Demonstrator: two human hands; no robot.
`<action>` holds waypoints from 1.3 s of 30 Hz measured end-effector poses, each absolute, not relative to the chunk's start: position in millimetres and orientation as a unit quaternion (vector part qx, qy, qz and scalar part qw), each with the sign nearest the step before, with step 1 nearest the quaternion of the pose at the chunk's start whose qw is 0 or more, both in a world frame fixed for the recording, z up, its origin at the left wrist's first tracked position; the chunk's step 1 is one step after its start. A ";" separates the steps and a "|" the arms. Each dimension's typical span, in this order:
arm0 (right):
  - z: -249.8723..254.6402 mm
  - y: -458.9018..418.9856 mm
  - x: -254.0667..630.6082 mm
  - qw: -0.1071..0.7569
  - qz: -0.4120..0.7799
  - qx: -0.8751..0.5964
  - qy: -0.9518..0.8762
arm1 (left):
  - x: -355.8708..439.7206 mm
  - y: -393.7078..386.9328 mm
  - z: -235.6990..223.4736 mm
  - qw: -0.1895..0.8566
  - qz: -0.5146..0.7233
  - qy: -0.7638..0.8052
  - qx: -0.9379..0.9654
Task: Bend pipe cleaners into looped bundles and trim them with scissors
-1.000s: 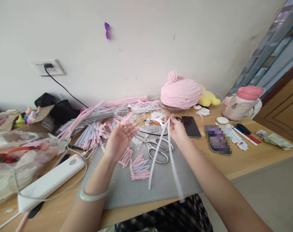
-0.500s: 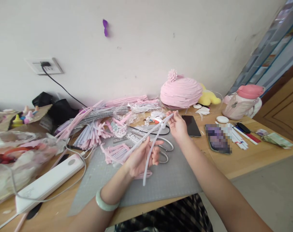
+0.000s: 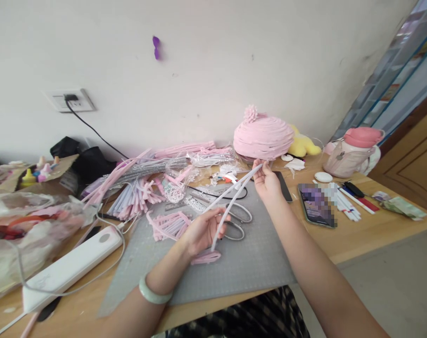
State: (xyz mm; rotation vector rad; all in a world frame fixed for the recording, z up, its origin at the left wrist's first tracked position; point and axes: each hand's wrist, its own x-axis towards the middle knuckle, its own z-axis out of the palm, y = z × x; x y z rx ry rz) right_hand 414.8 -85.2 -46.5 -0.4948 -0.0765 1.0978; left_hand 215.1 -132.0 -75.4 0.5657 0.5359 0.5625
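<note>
Two white pipe-cleaner strands (image 3: 234, 191) stretch between my hands above a grey cutting mat (image 3: 255, 263). My right hand (image 3: 267, 180) pinches their upper ends near the back of the mat. My left hand (image 3: 202, 230) is closed around their lower part, with the free ends pointing down past my fingers. Scissors (image 3: 239, 220) lie on the mat just under the strands. Short pink and lilac pieces (image 3: 206, 256) lie below my left hand, and more pink pieces (image 3: 167, 223) lie to its left. A pale green bangle (image 3: 150, 293) is on my left wrist.
Bundles of pink and silver stems (image 3: 146, 178) pile up at the back left. A pink wound dome (image 3: 263, 136), a phone (image 3: 316, 204), pens (image 3: 347, 202) and a pink-lidded bottle (image 3: 354, 150) stand to the right. A white power strip (image 3: 72, 265) lies at the front left.
My left hand came down from an open pose onto the white strands and closed on them. My right hand lifted the upper ends and drew them taut, so the strands now slant.
</note>
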 end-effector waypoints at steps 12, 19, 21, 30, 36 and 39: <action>-45.2 -88.2 422.1 0.783 0.585 -0.206 0.054 | 220.5 -141.6 -81.6 0.929 0.091 0.267 0.239; -49.0 -84.3 414.6 0.781 0.585 -0.212 0.047 | 222.6 -147.2 -76.0 0.968 0.034 0.121 0.219; -50.1 -82.9 410.8 0.789 0.575 -0.215 0.035 | 224.2 -148.5 -75.2 0.963 0.043 0.114 0.239; -52.8 -83.3 397.2 0.803 0.535 -0.250 -0.076 | 224.6 -153.7 -71.0 0.941 0.144 0.122 0.282; -50.1 -82.2 405.5 0.813 0.512 -0.264 -0.079 | 219.3 -153.1 -68.5 0.934 0.160 0.167 0.271; -48.3 -81.6 413.9 0.824 0.497 -0.262 -0.072 | 219.5 -152.4 -67.4 0.925 0.175 0.187 0.282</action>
